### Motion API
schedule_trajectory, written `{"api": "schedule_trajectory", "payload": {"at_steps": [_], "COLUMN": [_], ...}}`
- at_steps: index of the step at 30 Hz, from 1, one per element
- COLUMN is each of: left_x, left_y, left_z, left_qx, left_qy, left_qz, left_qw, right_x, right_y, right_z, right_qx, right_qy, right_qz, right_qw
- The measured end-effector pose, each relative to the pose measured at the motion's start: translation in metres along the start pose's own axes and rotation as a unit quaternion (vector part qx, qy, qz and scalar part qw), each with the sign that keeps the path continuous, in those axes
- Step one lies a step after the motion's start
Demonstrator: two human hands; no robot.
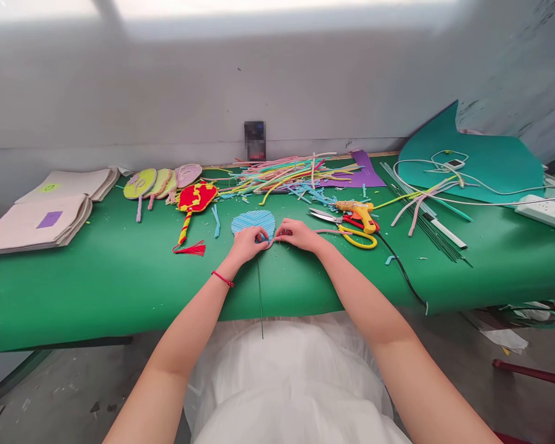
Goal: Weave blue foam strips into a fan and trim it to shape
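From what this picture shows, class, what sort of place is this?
Probably a craft workbench: a green felt-covered table holds a heap of pastel pipe cleaners, a yellow glue gun and finished round woven fans.

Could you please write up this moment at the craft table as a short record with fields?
Surface: green table
Left hand: fingertips on the near edge of the blue fan-shaped piece
Right hand: pinching a pink strip beside the same edge
Thin rod: runs from the blue piece toward the person
Right of hands: yellow glue gun, scissors
Behind: pile of coloured strips
Left: red fan with tassel, stacked cloth bags
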State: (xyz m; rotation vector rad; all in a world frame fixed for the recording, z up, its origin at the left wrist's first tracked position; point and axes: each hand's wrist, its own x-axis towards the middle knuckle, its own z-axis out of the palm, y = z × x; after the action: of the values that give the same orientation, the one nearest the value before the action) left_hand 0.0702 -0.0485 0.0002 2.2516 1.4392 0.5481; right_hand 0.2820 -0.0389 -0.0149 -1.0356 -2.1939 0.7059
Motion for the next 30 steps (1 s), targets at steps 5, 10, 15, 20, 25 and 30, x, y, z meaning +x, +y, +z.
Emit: {"api": "schedule_trajectory", "payload": {"at_steps": [5, 10, 15, 20, 25, 30], "left_x": [0.000, 0.000, 0.000, 0.001, 0.001, 0.001], "left_y": [-0.001, 0.000, 0.000, 0.000, 0.001, 0.002], "left_z": [0.001, 0.001, 0.000, 0.001, 0.000, -0.001], "left_qx": [-0.005, 0.006, 0.016, 0.022, 0.024, 0.027], "left_qy": [-0.002, -0.002, -0.003, -0.007, -0.009, -0.013], "left_qz": [-0.007, -0.002, 0.000, 0.001, 0.003, 0.001], "left_qw": [1.000, 1.000, 1.000, 1.000, 1.000, 1.000], "right_x": [0.000, 0.001, 0.001, 0.002, 0.004, 0.004], "right_y": [0.002, 0.001, -0.005, -0.008, -0.008, -0.010], "right_z": [0.001, 0.002, 0.004, 0.007, 0.010, 0.010], "right_qx": [0.008, 0.006, -0.056, -0.142, -0.191, -0.203], "right_qy": [-0.003, 0.003, 0.016, 0.035, 0.037, 0.033], "right_qz": [0.011, 0.019, 0.002, -0.040, -0.066, -0.063], "right_qw": [1.000, 1.000, 0.998, 0.989, 0.979, 0.977]}}
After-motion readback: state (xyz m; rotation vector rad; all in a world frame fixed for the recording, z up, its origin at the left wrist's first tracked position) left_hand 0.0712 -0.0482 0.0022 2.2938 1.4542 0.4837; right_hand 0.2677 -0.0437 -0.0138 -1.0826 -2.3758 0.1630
